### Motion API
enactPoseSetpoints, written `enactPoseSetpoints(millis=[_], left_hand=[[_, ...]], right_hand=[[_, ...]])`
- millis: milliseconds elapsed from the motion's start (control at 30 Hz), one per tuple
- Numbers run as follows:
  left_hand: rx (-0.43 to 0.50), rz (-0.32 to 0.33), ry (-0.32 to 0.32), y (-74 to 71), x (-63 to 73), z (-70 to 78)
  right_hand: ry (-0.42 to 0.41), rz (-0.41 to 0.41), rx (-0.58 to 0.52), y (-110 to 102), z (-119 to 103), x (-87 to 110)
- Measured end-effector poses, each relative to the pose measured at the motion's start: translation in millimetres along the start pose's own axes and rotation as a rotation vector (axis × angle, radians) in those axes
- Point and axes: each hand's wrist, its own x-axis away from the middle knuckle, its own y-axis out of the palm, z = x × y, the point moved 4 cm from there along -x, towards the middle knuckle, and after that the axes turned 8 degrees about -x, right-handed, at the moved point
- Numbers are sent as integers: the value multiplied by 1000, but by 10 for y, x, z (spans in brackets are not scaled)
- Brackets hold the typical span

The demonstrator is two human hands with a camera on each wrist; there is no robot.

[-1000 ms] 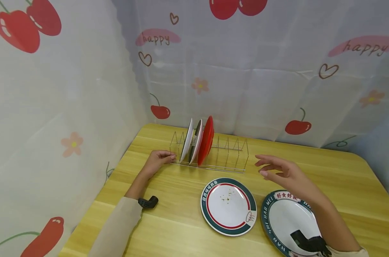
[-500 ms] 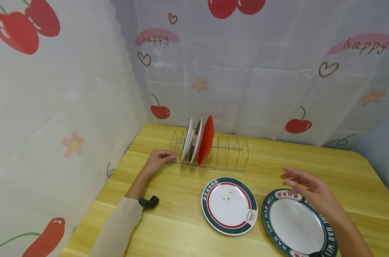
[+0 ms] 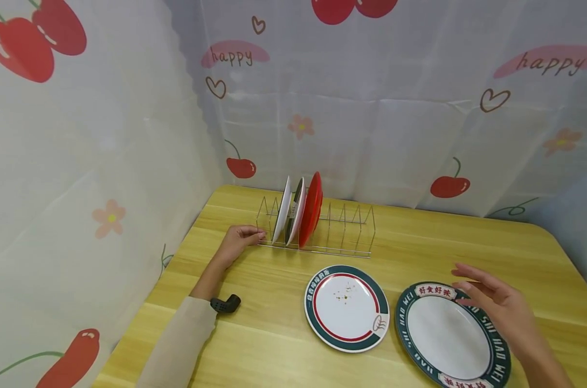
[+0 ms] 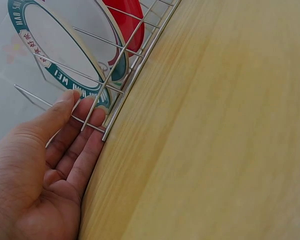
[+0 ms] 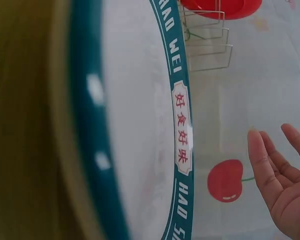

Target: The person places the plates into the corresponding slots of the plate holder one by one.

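My left hand [image 3: 237,243] pinches the left end of a wire dish rack [image 3: 342,253] between thumb and fingers. Upright in the rack, towards its left side, lean a white plate with a green lettered rim [image 4: 65,42], a second green-rimmed plate [image 3: 298,213] and a red plate [image 3: 311,213]. My right hand [image 3: 504,310], fingers loosely bent and holding nothing, hovers over the right rim of a large green-rimmed plate [image 3: 448,339]. Left of that lies a smaller plate [image 3: 327,318] with a red ring and some crumbs in its middle.
Everything stands on a wooden table [image 3: 264,334]. A white curtain [image 3: 380,140] printed with cherries hangs behind the rack and along the left side. The rack's right-hand slots hold no plates.
My right hand has moved right and towards me, from beside the rack's right end to over the large plate's right rim. The left hand has stayed at the rack.
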Motion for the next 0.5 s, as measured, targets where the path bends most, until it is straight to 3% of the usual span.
enactPoseSetpoints(millis=[367, 500], left_hand=[[-6, 13, -5, 11, 17, 17], [-7, 11, -4, 10, 16, 22]], right_hand=[[104, 27, 23, -228, 231, 187], [208, 36, 26, -298, 314, 244]])
